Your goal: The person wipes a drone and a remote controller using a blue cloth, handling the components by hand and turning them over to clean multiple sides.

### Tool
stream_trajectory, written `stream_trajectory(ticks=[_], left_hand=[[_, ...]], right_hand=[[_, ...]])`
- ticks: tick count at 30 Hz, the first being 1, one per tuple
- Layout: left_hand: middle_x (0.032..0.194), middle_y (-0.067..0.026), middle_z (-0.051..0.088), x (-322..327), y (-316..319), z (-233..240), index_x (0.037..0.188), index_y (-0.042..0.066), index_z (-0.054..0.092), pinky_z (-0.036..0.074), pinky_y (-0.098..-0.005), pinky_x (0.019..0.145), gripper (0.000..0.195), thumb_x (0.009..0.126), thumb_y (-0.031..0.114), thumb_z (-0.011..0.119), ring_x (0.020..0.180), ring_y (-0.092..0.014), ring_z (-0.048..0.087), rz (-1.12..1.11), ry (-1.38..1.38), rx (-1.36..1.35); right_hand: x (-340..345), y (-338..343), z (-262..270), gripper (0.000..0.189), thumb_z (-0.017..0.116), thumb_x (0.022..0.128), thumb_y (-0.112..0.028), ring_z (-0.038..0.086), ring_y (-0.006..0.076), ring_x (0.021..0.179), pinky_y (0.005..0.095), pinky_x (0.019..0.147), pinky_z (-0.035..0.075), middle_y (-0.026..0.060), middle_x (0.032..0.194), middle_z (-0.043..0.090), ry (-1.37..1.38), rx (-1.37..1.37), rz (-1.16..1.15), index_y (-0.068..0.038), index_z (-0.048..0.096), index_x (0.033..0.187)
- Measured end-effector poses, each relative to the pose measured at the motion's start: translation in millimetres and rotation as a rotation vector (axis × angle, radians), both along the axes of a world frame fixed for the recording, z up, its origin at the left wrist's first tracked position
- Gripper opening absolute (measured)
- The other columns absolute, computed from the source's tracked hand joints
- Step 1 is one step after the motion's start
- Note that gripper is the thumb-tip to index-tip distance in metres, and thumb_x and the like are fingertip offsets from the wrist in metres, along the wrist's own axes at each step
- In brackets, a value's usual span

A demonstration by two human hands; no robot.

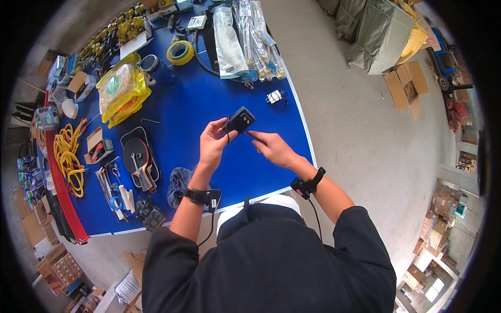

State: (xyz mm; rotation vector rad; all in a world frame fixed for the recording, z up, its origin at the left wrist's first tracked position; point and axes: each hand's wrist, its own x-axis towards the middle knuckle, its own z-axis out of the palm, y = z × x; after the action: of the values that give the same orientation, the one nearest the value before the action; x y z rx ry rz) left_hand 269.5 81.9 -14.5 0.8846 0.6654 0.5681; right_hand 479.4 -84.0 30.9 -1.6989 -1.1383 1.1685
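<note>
Over the blue table [180, 137], my left hand [215, 139] holds a small black device [239, 119] with a dark cord running down past the fingers. Its upper face bears small white markings. My right hand [270, 145] is just right of the device, thumb and index finger pinched near its lower right edge; a thin dark piece, perhaps the cord, shows at the fingertips. Farther right lies a white adapter with a dark cord [276, 96]. Both wrists wear black bands with small boxes and cables.
Yellow tape [180, 53], a glass jar [156, 70] and bagged parts [258, 43] lie at the back. Left are a yellow bag [123, 92], a table tennis paddle [135, 154] with a wrench [137, 166], yellow cords [68, 156] and a grey cloth [180, 186]. An opened carton [407, 88] stands on the floor.
</note>
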Motion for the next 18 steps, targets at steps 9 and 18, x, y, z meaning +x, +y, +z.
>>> stream_trajectory(ticks=[9, 18], left_hand=[[0.136, -0.0138, 0.084, 10.9, 9.7, -31.7, 0.145, -0.003, 0.077, 0.071, -0.0327, 0.099, 0.054, 0.097, -0.003, 0.1, 0.122, -0.02, 0.083, -0.438, 0.408, 0.395], [0.138, -0.0085, 0.082, 32.0, 31.7, -44.5, 0.148, 0.001, 0.075, 0.068, -0.0341, 0.108, 0.054, 0.1, 0.0, 0.099, 0.127, -0.018, 0.081, -0.528, -0.006, -0.247]], right_hand=[[47.2, 26.2, 15.6, 0.014, 0.093, 0.103, -0.011, 0.081, 0.0367, 0.085, 0.0433, 0.078, 0.063, 0.0191, 0.096, 0.084, -0.328, 0.17, 0.193, 0.0, 0.09, 0.111], [95.4, 63.5, -72.7, 0.016, 0.093, 0.112, -0.018, 0.079, 0.0107, 0.091, 0.0288, 0.084, 0.064, 0.0029, 0.102, 0.089, 0.45, 0.132, -0.305, -0.002, 0.094, 0.116]])
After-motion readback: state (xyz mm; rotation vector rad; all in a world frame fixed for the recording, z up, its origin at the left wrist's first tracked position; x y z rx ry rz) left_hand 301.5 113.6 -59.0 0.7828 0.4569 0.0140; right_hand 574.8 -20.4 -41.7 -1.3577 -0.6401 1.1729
